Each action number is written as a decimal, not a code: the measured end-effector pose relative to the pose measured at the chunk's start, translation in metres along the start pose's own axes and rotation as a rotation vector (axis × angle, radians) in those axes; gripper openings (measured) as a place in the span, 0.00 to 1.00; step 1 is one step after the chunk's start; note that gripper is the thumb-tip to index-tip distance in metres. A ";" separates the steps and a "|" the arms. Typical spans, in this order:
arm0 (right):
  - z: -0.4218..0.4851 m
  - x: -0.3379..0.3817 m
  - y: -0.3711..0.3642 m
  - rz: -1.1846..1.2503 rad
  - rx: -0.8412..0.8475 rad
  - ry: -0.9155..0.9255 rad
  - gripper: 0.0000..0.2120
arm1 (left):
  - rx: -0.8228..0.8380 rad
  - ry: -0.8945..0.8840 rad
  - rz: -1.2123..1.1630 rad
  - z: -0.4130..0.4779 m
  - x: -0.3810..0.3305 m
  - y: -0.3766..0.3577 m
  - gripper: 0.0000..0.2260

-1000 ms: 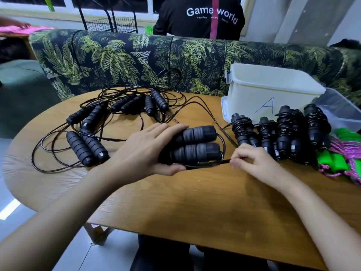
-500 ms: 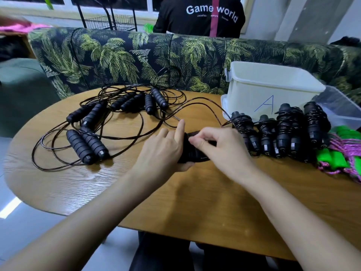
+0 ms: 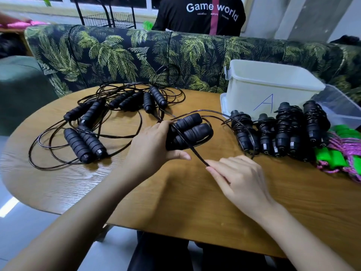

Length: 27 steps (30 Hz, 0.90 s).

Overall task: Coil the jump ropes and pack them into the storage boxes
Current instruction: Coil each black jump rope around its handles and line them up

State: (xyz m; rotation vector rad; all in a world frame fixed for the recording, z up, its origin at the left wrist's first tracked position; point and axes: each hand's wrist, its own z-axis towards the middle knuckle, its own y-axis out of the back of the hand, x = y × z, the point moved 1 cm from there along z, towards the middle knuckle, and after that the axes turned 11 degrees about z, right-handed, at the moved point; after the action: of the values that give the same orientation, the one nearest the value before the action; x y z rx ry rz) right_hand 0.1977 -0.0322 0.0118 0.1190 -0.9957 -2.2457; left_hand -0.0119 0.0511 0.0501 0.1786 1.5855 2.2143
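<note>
My left hand (image 3: pixel 150 147) grips a pair of black foam jump-rope handles (image 3: pixel 192 129) held side by side just above the wooden table (image 3: pixel 175 196). Their thin black cord (image 3: pixel 195 153) crosses the handles and runs down to my right hand (image 3: pixel 236 178), which pinches it near the table top. Several loose black jump ropes (image 3: pixel 88 141) lie tangled at the left. Several coiled black ropes (image 3: pixel 281 132) stand in a row at the right, in front of a white storage box marked "A" (image 3: pixel 273 89).
Green-handled pink ropes (image 3: pixel 340 153) lie at the far right beside a clear plastic box (image 3: pixel 341 108). A palm-print sofa back (image 3: pixel 136 55) borders the table's far side; a person in a black shirt (image 3: pixel 199 14) stands behind it.
My right hand left the handles and drew the cord down and toward me. My left hand tilted the handle pair so their ends show again.
</note>
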 end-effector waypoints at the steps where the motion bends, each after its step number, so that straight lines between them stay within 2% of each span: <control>1: -0.001 0.000 -0.003 -0.039 0.002 0.036 0.12 | -0.006 -0.005 -0.049 0.000 -0.001 0.001 0.52; 5: -0.005 0.008 -0.018 -0.171 0.019 0.156 0.11 | -0.019 -0.027 -0.196 0.001 -0.003 0.005 0.51; 10: -0.001 0.024 -0.035 -0.247 -0.018 0.210 0.11 | -0.044 -0.027 -0.156 0.000 -0.012 0.011 0.49; 14: 0.001 0.009 -0.030 -0.242 0.023 0.196 0.11 | -0.119 0.025 -0.098 0.002 -0.001 0.012 0.39; 19: 0.000 -0.038 -0.010 -0.101 0.128 0.125 0.18 | -0.188 0.025 -0.088 0.008 0.022 0.016 0.37; 22: 0.002 -0.059 0.008 0.037 0.175 -0.083 0.18 | -0.202 0.024 -0.143 0.010 0.033 0.018 0.36; 25: 0.011 -0.072 0.019 0.450 0.257 -0.472 0.17 | -0.203 -0.005 -0.212 0.009 0.038 0.018 0.35; 27: 0.025 -0.075 0.024 0.659 0.352 -0.575 0.19 | -0.179 -0.057 -0.265 0.008 0.041 0.018 0.34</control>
State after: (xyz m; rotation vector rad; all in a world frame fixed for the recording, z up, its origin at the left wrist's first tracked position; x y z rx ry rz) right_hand 0.2603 0.0179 0.0323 -0.6458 -1.4606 -1.4990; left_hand -0.0508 0.0693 0.0639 -0.0199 1.2899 2.1084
